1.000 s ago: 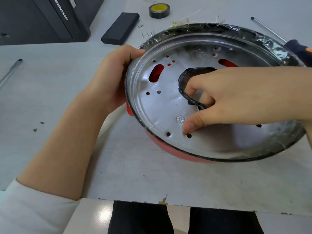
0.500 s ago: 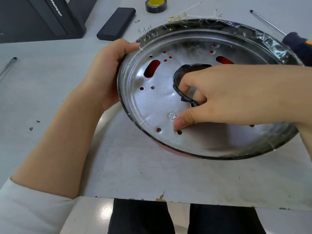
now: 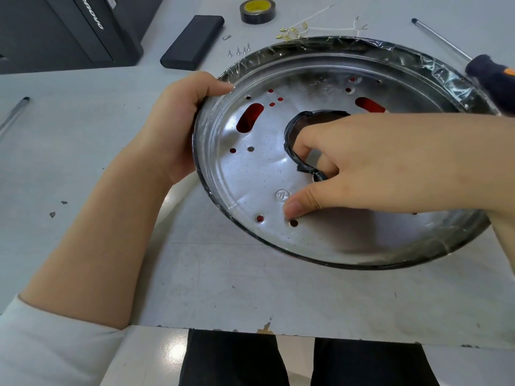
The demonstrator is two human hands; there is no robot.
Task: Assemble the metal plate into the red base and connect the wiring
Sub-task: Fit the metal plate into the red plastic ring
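Note:
A round shiny metal plate (image 3: 250, 174) with a black taped rim lies inside the red base, whose red shows only through the plate's slots (image 3: 250, 118) and small holes. My left hand (image 3: 178, 129) grips the plate's left rim, thumb over the edge. My right hand (image 3: 362, 162) reaches in from the right. Its fingers curl into the black-edged centre hole (image 3: 295, 129) and its thumb presses the plate surface below it. White wires with gold terminals (image 3: 295, 30) lie on the table behind the plate.
A yellow-cored black tape roll (image 3: 257, 12), a black rectangular block (image 3: 192, 41), a few small screws (image 3: 239, 51) and a screwdriver (image 3: 485, 76) lie at the back. A black computer case (image 3: 69, 29) stands far left. A pen (image 3: 14, 114) lies left. The table's front edge (image 3: 250, 328) is near.
The plate and base shifted slightly left with both hands still on them, and the red base's near edge is now hidden under the plate rim.

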